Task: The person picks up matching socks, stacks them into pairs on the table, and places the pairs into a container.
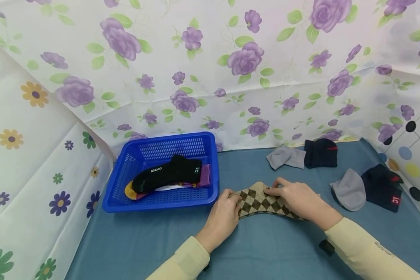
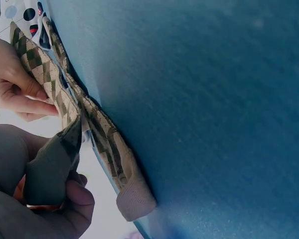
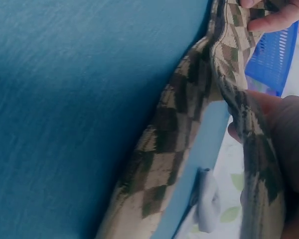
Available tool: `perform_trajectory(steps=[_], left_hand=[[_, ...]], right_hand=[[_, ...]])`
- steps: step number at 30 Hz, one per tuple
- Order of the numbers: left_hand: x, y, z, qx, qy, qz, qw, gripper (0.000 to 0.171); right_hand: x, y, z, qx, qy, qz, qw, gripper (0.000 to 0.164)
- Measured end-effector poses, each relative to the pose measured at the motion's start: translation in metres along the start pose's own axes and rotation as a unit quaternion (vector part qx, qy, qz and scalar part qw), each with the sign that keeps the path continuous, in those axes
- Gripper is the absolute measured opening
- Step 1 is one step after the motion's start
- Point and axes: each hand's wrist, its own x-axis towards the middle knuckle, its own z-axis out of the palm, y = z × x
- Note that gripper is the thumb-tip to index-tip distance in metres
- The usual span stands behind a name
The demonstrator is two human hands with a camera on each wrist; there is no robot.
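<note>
Two beige-and-brown checkered socks lie one over the other in the middle of the blue table. My left hand point(image 1: 222, 216) pinches one end of the upper sock point(image 1: 262, 198). Farther along the same sock, my right hand point(image 1: 299, 200) holds it between thumb and fingers. In the left wrist view, the lower sock point(image 2: 107, 137) rests on the table, its ribbed cuff poking out past my left hand point(image 2: 50, 199). A gap shows between the raised upper sock point(image 3: 234, 55) and the lower sock point(image 3: 162, 149) in the right wrist view.
A blue plastic basket point(image 1: 161, 204) left of my hands holds a black sock point(image 1: 168, 175) and other colourful socks. To the right are two grey socks point(image 1: 287, 156) and two folded navy socks point(image 1: 320, 153). Flowered sheeting point(image 1: 196, 77) walls the table's back and sides.
</note>
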Motion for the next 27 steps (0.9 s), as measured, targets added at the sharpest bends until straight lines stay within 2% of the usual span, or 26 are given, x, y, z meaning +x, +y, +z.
perform_trajectory(steps=[5, 9, 14, 18, 21, 24, 27], left_hand=[[-0.001, -0.001, 0.002, 0.005, -0.013, -0.003, 0.9999, 0.017], [-0.001, -0.004, 0.003, 0.004, -0.028, -0.009, 0.9996, 0.019], [-0.001, -0.006, 0.004, 0.000, -0.042, -0.031, 0.9986, 0.024], [-0.002, -0.005, 0.000, 0.024, -0.040, -0.045, 0.9979, 0.025], [-0.003, -0.001, -0.006, 0.056, -0.025, -0.025, 0.9978, 0.025], [-0.005, 0.006, -0.012, 0.088, 0.006, 0.018, 0.9960, 0.025], [-0.006, 0.015, -0.015, 0.117, 0.038, 0.066, 0.9902, 0.019]], right_hand=[[0.001, 0.001, 0.007, 0.010, -0.018, 0.007, 1.000, 0.047], [-0.001, 0.003, 0.012, 0.011, -0.013, 0.000, 1.000, 0.046], [-0.003, 0.006, 0.017, 0.016, -0.013, -0.007, 1.000, 0.047], [-0.004, 0.009, 0.020, 0.037, -0.007, -0.006, 0.999, 0.040], [-0.005, 0.011, 0.020, 0.042, 0.018, -0.005, 0.999, 0.031], [-0.005, 0.009, 0.015, 0.035, 0.059, -0.013, 0.998, 0.028], [-0.002, 0.001, 0.007, 0.033, 0.094, -0.033, 0.994, 0.028]])
